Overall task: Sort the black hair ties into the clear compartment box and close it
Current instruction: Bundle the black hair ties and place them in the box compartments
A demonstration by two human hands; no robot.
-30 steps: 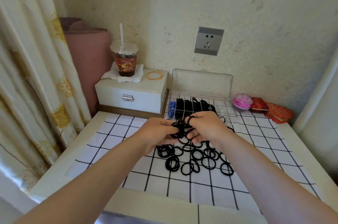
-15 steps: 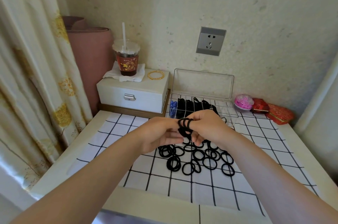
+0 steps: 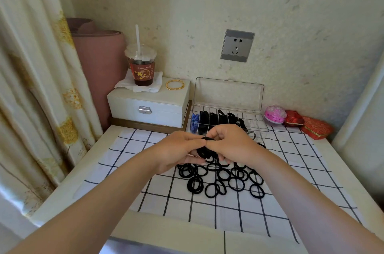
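Note:
My left hand and my right hand meet above the checked cloth, both gripping one bunch of black hair ties between them. Below the hands a loose pile of black hair ties lies spread on the cloth. Just behind the hands stands the clear compartment box, its lid raised against the wall. Several compartments on its left hold black ties, and the leftmost holds something blue. My hands hide the box's front edge.
A white jewellery box stands left of the clear box, bearing a drink cup with a straw and a gold bangle. A pink case and red boxes sit at the back right. A curtain hangs left.
The bunch of ties stood looped up over my fingers before; now my hands have closed together around it and it sits lower, gathered tight between them.

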